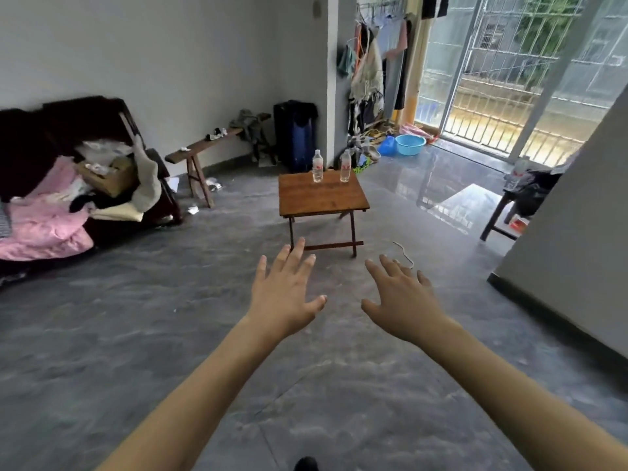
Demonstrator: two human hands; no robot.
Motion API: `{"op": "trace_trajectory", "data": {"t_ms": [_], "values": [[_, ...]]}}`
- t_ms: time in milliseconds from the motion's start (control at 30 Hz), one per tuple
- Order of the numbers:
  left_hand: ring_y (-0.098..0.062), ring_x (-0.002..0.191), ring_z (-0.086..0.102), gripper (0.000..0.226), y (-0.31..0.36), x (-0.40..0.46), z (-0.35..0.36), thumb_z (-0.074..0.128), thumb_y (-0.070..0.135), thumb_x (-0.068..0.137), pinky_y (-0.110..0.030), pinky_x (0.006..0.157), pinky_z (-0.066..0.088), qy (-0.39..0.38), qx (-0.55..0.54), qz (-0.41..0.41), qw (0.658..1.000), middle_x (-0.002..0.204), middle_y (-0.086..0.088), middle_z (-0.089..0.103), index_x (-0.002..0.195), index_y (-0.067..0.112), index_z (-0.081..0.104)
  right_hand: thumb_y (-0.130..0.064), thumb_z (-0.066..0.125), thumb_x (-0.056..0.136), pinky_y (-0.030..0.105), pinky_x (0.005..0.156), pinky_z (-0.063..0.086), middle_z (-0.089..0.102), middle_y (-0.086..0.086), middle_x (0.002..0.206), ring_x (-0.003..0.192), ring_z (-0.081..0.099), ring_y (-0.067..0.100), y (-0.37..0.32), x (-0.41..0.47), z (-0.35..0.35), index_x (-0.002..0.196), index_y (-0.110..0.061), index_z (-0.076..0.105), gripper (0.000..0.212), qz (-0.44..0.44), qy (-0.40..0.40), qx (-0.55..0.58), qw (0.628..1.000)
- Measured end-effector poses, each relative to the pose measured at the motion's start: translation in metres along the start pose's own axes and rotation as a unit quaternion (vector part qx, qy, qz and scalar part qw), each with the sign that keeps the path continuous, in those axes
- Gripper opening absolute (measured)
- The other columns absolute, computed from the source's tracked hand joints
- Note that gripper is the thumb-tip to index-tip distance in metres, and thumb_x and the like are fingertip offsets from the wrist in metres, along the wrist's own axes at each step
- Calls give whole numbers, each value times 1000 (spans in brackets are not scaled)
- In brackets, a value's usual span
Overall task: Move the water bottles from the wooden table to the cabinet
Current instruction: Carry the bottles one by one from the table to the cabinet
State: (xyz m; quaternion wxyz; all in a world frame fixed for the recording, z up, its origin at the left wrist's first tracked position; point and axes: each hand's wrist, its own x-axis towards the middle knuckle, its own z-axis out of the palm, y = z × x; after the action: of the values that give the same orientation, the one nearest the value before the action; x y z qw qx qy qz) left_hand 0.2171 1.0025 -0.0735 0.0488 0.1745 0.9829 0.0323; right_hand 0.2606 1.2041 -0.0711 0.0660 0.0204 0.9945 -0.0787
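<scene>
Wooden table (pixel 323 198); two upright water bottles (pixel 317 166); two empty hands (pixel 285 294).

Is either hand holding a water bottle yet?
No: both clear plastic water bottles stand on the small wooden table.

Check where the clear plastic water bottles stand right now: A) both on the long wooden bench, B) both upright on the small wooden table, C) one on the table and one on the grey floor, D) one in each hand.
B: both clear plastic water bottles stand upright at the far edge of the small wooden table; the left hand and right hand are empty.
</scene>
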Motion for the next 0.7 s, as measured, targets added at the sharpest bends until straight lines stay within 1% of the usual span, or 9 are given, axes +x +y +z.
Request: {"op": "trace_trajectory", "data": {"t_ms": [100, 233, 400, 533, 700], "values": [[-20, 158, -10, 80, -24, 42, -9, 43, 63, 98, -51, 126, -4, 11, -12, -7, 1000, 170, 4, -19, 162, 28, 10, -49, 46, 95, 53, 121, 13, 11, 5, 167, 153, 12, 26, -10, 50, -13, 158, -25, 13, 75, -4, 6, 1, 1000], [-20, 158, -12, 79, -49, 95, -19, 41, 63, 99, -51, 126, -5, -1, -11, 2, 1000, 170, 4, -21, 163, 29, 9, -48, 47, 95, 53, 121, 15, 13, 6, 166, 152, 15, 27, -23, 108, -29, 156, -25, 17, 72, 1, 18, 6, 1000], [-20, 158, -13, 80, -59, 156, -26, 42, 62, 99, -52, 126, -5, -17, -13, 18, 1000, 170, 2, -21, 163, 29, 8, -50, 47, 95, 52, 121, 18, 15, 6, 166, 151, 19, 28, -19, 161, -38, 156, -25, 19, 72, 26, 27, 14, 999], [-21, 158, -14, 79, -52, 203, -24, 43, 61, 99, -51, 126, -6, -29, -5, 36, 999, 170, 2, -22, 163, 29, 8, -50, 49, 94, 49, 120, 18, 15, 5, 166, 150, 20, 29, 3, 195, -44, 155, -25, 20, 72, 53, 31, 24, 998], [-21, 158, -12, 79, -17, 271, -19, 45, 61, 98, -52, 126, -5, -38, -8, 66, 997, 170, 1, -20, 162, 29, 10, -46, 50, 93, 49, 120, 20, 17, 6, 166, 149, 24, 30, 61, 236, -49, 156, -23, 22, 72, 101, 45, 40, 993]]}}
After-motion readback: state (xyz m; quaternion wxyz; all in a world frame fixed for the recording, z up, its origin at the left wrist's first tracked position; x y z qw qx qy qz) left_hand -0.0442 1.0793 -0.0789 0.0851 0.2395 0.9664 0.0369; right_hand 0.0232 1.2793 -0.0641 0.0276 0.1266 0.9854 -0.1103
